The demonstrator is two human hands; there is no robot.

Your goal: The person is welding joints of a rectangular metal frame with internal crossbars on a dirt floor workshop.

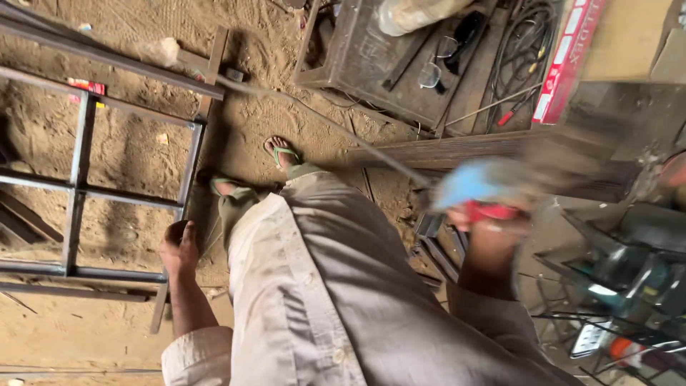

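My right hand [488,230] is raised at the right and grips a blue and red tool [474,187], which is blurred by motion. A thin metal rod [321,121] runs from near that tool up and left across the sand; whether it is joined to the tool I cannot tell. My left hand [179,247] hangs at my side with loosely curled fingers and nothing in it. It is just right of a welded steel frame [77,187] that lies on the sandy ground. My feet in green sandals [284,153] stand between the frame and a steel beam.
A dark metal bench [371,57] at the top holds safety glasses [431,73], cables and a red box [568,61]. A long steel beam [457,150] lies across the right. Metal racks with tools [622,279] crowd the lower right. Loose steel bars lie by the frame.
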